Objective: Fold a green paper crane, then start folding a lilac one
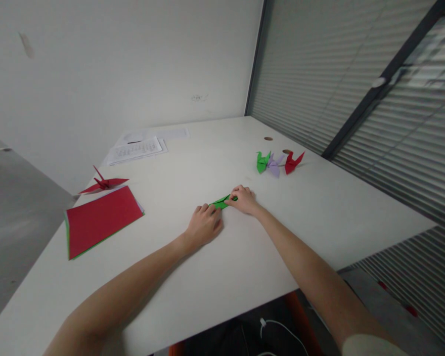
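A narrow folded piece of green paper [221,201] lies flat on the white table [215,277], near its middle. My left hand [203,225] presses its curled fingers on the paper's near end. My right hand [244,199] pinches and presses the paper's far end with closed fingers. Most of the paper is covered by the two hands.
A stack of red paper sheets [102,220] lies at the left, with a red paper crane [104,184] behind it. Green [262,161], lilac [274,166] and red [292,162] folded figures stand at the right. Printed white sheets [136,149] lie at the back. Blinds run along the right.
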Demonstrator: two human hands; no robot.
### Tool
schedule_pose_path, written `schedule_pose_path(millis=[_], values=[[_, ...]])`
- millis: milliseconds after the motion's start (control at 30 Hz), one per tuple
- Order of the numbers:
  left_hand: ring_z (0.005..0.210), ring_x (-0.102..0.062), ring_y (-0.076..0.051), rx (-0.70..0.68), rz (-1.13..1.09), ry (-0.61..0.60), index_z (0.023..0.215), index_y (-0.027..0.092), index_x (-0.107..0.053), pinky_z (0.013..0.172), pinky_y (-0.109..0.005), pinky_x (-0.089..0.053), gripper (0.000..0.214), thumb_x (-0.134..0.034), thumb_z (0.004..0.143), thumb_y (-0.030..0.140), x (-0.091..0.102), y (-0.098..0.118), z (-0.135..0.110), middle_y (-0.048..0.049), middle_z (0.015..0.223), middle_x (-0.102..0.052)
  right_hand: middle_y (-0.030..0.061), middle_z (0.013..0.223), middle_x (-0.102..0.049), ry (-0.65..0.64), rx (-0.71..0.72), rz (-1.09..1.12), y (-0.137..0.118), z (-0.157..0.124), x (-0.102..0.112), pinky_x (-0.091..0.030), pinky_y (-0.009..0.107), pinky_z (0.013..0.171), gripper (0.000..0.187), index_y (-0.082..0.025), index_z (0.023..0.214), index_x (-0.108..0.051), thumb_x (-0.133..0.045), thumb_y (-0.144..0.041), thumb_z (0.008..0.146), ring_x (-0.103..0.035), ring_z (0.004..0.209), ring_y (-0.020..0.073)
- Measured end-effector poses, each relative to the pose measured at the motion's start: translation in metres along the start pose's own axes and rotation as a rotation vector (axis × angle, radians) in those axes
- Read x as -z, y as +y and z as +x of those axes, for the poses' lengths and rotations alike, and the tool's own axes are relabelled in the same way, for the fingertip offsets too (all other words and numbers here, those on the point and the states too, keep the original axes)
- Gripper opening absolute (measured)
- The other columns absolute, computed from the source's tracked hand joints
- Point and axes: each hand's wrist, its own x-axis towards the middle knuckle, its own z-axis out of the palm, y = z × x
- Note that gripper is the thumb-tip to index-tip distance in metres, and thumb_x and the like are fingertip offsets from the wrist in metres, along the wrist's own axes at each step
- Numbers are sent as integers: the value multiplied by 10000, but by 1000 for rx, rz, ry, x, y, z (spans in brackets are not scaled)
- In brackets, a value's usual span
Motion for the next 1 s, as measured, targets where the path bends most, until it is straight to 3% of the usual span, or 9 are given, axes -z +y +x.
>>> schedule_pose_path(millis=[567,900,1000], values=[[922,-514,-241,14,-5,-8,985,187,-627,805,-392,-422,220,-449,913,293,0,1,0,-96,1004,-578,36,1160,-575,8,-30,31,-1,2,0,-334,440,957,211,-283,791,-736,-679,-484,759,-473,1108,264],[948,-512,-244,36,-30,1,1191,187,-547,843,-400,-421,321,-435,918,313,0,0,-2,-100,1033,-573,31,1127,-583,27,-29,29,-1,0,-1,-341,428,951,203,-278,770,-730,-690,-477,750,-481,1099,255],[950,-514,-242,39,-29,-10,1096,194,-590,846,-397,-419,261,-436,916,305,1,0,-2,-101,1034,-571,34,1131,-580,26,-31,31,-1,1,-1,-341,423,949,209,-277,775,-730,-685,-480,754,-481,1098,253]])
